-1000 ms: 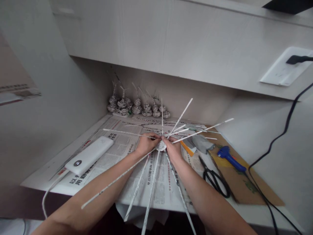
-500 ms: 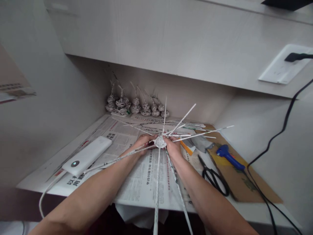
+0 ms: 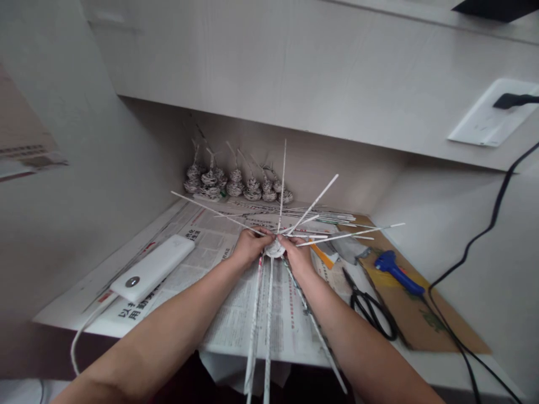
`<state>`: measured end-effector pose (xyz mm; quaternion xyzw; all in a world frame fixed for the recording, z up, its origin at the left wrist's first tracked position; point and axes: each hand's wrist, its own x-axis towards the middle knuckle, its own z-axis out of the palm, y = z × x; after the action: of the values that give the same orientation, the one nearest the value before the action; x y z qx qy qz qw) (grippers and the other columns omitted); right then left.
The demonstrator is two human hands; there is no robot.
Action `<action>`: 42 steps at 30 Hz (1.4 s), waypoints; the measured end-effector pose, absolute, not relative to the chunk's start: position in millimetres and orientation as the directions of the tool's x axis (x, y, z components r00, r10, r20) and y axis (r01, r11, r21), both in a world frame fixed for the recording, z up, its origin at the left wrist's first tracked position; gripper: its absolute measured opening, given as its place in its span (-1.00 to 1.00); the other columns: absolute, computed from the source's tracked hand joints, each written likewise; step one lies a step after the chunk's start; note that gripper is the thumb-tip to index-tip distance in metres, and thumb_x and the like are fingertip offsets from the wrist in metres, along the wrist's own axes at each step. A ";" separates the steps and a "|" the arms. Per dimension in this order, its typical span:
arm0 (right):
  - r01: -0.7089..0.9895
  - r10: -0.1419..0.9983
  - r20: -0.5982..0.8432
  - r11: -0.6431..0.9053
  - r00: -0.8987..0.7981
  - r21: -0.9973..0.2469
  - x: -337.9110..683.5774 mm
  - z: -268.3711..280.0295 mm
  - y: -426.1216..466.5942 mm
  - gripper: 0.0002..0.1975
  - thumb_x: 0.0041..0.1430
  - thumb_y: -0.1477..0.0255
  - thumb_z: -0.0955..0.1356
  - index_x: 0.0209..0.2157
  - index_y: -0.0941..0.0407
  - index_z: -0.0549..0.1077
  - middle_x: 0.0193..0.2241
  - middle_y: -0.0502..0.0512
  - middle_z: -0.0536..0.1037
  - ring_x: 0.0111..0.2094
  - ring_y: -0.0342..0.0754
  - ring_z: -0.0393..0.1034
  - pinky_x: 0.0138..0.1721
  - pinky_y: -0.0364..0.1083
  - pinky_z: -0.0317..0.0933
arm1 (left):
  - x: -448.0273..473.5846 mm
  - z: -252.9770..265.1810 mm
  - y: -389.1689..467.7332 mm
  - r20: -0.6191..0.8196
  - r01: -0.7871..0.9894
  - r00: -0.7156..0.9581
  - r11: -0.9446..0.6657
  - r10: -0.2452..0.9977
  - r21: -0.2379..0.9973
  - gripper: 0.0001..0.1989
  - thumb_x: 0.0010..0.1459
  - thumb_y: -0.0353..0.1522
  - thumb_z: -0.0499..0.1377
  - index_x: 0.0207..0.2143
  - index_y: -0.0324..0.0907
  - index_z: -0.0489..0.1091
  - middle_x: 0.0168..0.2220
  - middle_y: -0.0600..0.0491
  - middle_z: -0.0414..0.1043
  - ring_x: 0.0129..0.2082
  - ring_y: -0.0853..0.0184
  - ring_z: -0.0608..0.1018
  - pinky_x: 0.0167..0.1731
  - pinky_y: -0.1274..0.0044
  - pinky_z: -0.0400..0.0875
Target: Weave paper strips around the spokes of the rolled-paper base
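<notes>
Between my hands is a small round base woven from rolled newspaper point(image 3: 275, 248), with several long paper rods point(image 3: 268, 325) sticking out from it like spokes. My left hand point(image 3: 252, 244) is closed on the left rim of this base, thumb on top. From the other side my right hand point(image 3: 297, 252) pinches the right rim, its thumb near the centre. Some fingers of both hands are hidden beneath the piece. Three or so rods hang toward me over the table's front edge; others point away and to the sides.
Several gourd-shaped woven paper pieces point(image 3: 252, 189) stand at the back wall. Loose paper rods point(image 3: 337, 215) lie before them. At right are black scissors point(image 3: 370, 308), a blue glue gun point(image 3: 398, 272) and cardboard point(image 3: 442, 328). A white power bank point(image 3: 155, 266) with a cable lies at left on newspaper point(image 3: 236, 314).
A rod that lay across my left forearm now hangs down toward me beside the front one. My left hand has shifted onto the upper left rim, and another rod extends farther left.
</notes>
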<state>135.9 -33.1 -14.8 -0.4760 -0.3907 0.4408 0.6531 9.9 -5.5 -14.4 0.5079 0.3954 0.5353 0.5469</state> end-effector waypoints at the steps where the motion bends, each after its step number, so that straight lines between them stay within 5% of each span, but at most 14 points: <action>1: -0.230 0.953 0.092 0.162 0.290 -0.960 135.5 -14.7 -33.1 -0.74 -0.22 0.27 0.50 -0.53 0.16 0.52 -0.64 0.01 0.52 -0.58 -0.07 0.38 -0.47 -0.09 0.23 | 10.7 -14.7 -6.0 0.128 -0.186 0.112 -0.106 0.985 0.977 -0.76 -0.19 -0.29 0.37 -0.48 -0.25 0.46 -0.59 0.12 0.44 -0.60 0.42 0.42 -0.55 0.58 0.28; 5: -0.241 0.938 0.046 0.136 0.344 -0.961 135.8 -17.5 -30.5 -0.73 -0.22 0.25 0.50 -0.57 0.17 0.51 -0.65 0.04 0.52 -0.60 -0.05 0.38 -0.50 -0.08 0.22 | 11.1 -11.4 -8.6 0.160 -0.220 0.156 -0.123 0.975 0.968 -0.71 -0.19 -0.25 0.38 -0.47 -0.25 0.45 -0.58 0.12 0.43 -0.59 0.43 0.42 -0.54 0.60 0.28; 13: -0.321 0.961 0.041 0.131 0.274 -0.938 138.6 -18.5 -27.9 -0.73 -0.24 0.27 0.50 -0.54 0.17 0.50 -0.62 0.04 0.54 -0.56 -0.04 0.40 -0.46 -0.08 0.24 | 3.4 -3.3 -6.6 0.020 -0.330 0.327 0.094 0.945 0.939 -0.65 -0.29 -0.26 0.44 -0.46 -0.28 0.49 -0.56 0.05 0.49 -0.57 0.38 0.47 -0.51 0.56 0.33; 19: -0.227 0.954 0.026 0.097 0.299 -0.969 152.7 -7.4 -23.6 -0.72 -0.27 0.24 0.50 -0.59 0.15 0.48 -0.65 0.03 0.52 -0.58 -0.04 0.40 -0.46 -0.08 0.25 | -15.5 -1.3 5.6 -0.067 -0.280 0.508 0.238 0.859 0.930 -0.51 -0.34 -0.33 0.47 -0.25 -0.26 0.54 -0.30 -0.07 0.57 -0.37 0.27 0.58 -0.36 0.48 0.45; 24: -0.166 0.980 0.024 0.058 0.198 -0.984 157.1 -7.9 -24.2 -0.72 -0.29 0.26 0.51 -0.59 0.17 0.49 -0.64 0.03 0.53 -0.60 -0.07 0.39 -0.49 -0.10 0.23 | -14.5 -8.6 11.8 -0.062 -0.314 0.320 0.167 0.945 0.934 -0.57 -0.31 -0.31 0.47 -0.31 -0.25 0.53 -0.48 0.03 0.53 -0.51 0.36 0.54 -0.41 0.51 0.45; 30: 0.012 0.982 0.044 0.043 0.183 -0.999 147.0 -16.9 -32.8 -0.75 -0.23 0.29 0.50 -0.55 0.18 0.53 -0.61 0.05 0.55 -0.58 -0.06 0.40 -0.52 -0.11 0.23 | -3.9 -8.1 1.4 -0.042 -0.347 0.342 0.168 0.939 0.923 -0.57 -0.40 -0.28 0.49 -0.43 -0.25 0.46 -0.55 0.10 0.45 -0.58 0.42 0.47 -0.51 0.56 0.36; 42: -0.015 0.982 0.129 0.132 0.137 -0.991 146.3 -20.3 -29.1 -0.78 -0.15 0.31 0.47 -0.44 0.14 0.55 -0.54 0.01 0.57 -0.52 -0.07 0.42 -0.43 -0.11 0.26 | -3.6 -7.1 1.2 -0.003 -0.307 0.367 0.124 0.930 0.944 -0.57 -0.34 -0.19 0.46 -0.55 -0.23 0.32 -0.61 0.12 0.39 -0.61 0.43 0.42 -0.52 0.56 0.29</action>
<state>146.3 -29.1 -20.3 -0.4929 -0.4904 0.4371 0.5705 -3.6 1.2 -7.1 0.4773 0.3265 0.4582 0.6750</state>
